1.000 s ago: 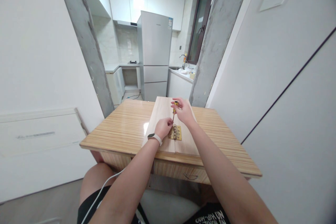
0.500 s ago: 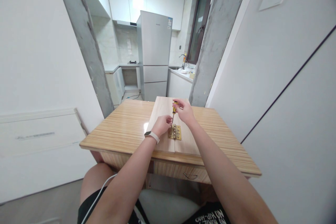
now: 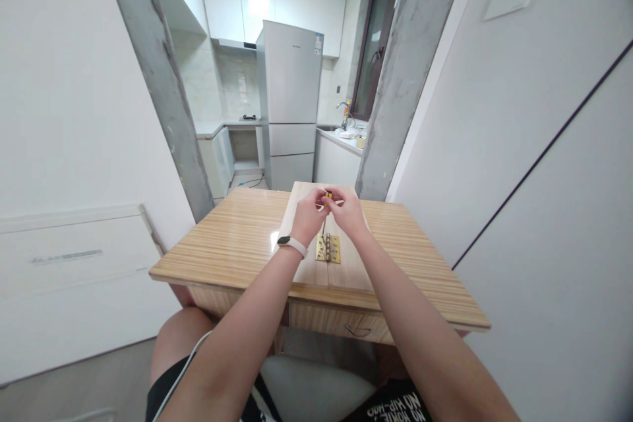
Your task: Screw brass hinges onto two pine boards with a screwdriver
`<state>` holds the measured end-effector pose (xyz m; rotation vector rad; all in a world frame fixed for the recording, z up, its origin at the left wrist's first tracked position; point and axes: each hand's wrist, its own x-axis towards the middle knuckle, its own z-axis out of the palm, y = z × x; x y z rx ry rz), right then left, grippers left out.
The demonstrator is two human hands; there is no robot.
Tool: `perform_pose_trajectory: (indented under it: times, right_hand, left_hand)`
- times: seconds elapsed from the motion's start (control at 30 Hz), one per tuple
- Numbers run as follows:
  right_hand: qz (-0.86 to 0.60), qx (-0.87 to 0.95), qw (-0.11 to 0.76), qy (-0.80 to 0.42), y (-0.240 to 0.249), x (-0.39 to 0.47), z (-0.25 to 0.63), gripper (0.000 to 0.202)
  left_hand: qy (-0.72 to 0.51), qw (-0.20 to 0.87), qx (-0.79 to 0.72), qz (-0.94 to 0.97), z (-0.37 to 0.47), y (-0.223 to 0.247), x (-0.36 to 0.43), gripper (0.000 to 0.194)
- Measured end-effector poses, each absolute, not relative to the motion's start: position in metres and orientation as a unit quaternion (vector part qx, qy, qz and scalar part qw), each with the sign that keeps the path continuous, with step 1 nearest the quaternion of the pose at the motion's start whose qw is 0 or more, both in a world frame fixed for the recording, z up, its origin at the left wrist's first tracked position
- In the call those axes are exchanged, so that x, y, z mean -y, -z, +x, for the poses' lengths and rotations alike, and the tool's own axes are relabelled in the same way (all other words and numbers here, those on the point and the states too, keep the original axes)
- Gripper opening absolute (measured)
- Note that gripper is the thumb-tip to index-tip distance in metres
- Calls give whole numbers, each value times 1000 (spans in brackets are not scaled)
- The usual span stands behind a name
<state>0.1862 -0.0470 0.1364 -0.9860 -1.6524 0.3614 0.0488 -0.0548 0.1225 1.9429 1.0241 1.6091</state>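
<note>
A screwdriver (image 3: 328,195) with a yellow and black handle stands nearly upright, its shaft reaching down to the left leaf of a brass hinge (image 3: 328,248). My left hand (image 3: 310,212) and my right hand (image 3: 345,209) both have their fingers closed around the handle, the fingertips meeting there. The hinge lies unfolded across the seam between two pale wooden boards (image 3: 341,275), which rest side by side. Where exactly the screwdriver's tip sits is too small to tell. A watch with a light band is on my left wrist.
The boards lie on a striped wooden table (image 3: 222,237) with a drawer (image 3: 341,322) at its front edge. Beyond the table stand a grey fridge (image 3: 291,79) and a counter with a sink and faucet (image 3: 343,112). A white cable runs over my left leg.
My left hand has moved up from beside the hinge to the screwdriver's handle and closed on it. The hinge is less covered now. My right hand has stayed at the handle.
</note>
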Motion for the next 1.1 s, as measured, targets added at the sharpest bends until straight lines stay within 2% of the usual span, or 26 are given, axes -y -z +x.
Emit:
perform_pose_trajectory:
  times: [0.07,0.13,0.23,0.3,0.4,0.5,0.83,1.1]
  right_hand:
    - [-426,691,560,-168,-132,48,189,38]
    - [-443,671,566,-182,-120,50,197,48]
    - [-500,637,563,-165,-88,55,220,50]
    - [-557,634,520,-130,-61,59,238,46]
    - [-634,640,426,-86,-29,63,260,39]
    - [-635,667,387,-51,-15,64,267,37]
    - [-640,689,341,-8,-13,65,262,31]
    - [-641,693,331,0,-14,66,261,30]
  left_hand:
    - [-574,216,-370,697,50,-122,52,18]
    - [-574,228,-374,692,49,-121,50,23]
    - [-575,231,-374,690,47,-120,51,53]
    - [-567,221,-363,706,45,-120,53,66]
    - [-551,205,-341,733,44,-120,53,60]
    - [-550,193,-341,738,44,-119,51,52]
    - [-546,166,-363,737,47,-118,49,52]
    - [-530,208,-345,746,52,-118,50,56]
